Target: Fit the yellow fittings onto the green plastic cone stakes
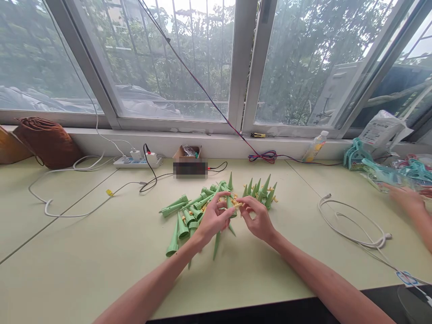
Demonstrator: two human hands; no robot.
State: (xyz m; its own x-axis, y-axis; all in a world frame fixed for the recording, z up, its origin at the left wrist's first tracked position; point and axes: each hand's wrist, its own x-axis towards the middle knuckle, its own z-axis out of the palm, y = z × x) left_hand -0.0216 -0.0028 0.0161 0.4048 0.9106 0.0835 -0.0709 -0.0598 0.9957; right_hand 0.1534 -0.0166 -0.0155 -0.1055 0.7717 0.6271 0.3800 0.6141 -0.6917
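My left hand (213,220) is closed around a green plant watering spike (230,203), tilted in its fingers. A small yellow valve piece (238,205) shows at the spike, pinched by my right hand (258,219); I cannot tell how deep it sits in the spike. Under and left of my left hand lies a loose pile of green spikes (182,230), with yellow valve pieces (195,210) among them. Beyond my right hand, several spikes (264,188) stand upright, points up, with yellow pieces at their bases.
Behind the pile are a small cardboard box (187,152) and a power strip (138,161). A white cable (351,243) lies coiled at right. Farther right, another person's hand (407,200) touches bagged teal hangers (381,170). A bottle (315,146) leans near the window.
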